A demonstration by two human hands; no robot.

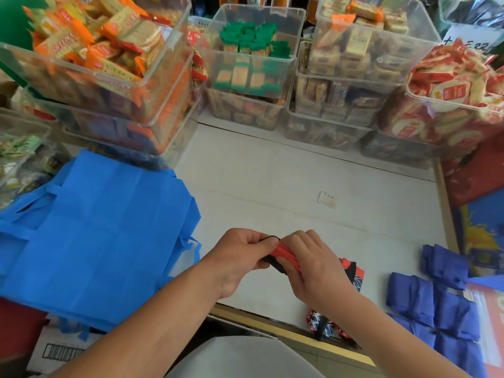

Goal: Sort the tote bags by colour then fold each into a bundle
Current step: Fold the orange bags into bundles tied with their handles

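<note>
Mid-fold on a small red fabric tote bag with black trim (283,255), held just above the near part of the pale grey tabletop (272,181) rather than laid flat on it, probably so as to squeeze the roll tight from both ends. Left hand (240,257) clamped on the bag's left end, with fingers (268,242) curled and thumb pinching what looks like a black handle loop, seemingly to draw it taut around the bundle. Right hand (316,268) wrapped over the other end, with curled grip round the red folds, likely to stop them springing open. Just under and beside the right wrist, near the front edge: red-and-black patterned fabric bundles (354,271), finished by the look of them. Further right, grouped apart by colour, a cluster of dark blue folded fabric bundles (436,301). On the left, lying flat and unfolded in a stack, light blue non-woven tote bags (95,227), apparently waiting their turn. Ranged along the back, clear plastic bins of wrapped snacks (245,64), well away from the folding spot. Judged roughly halfway, with the light blue folding not yet begun.
</note>
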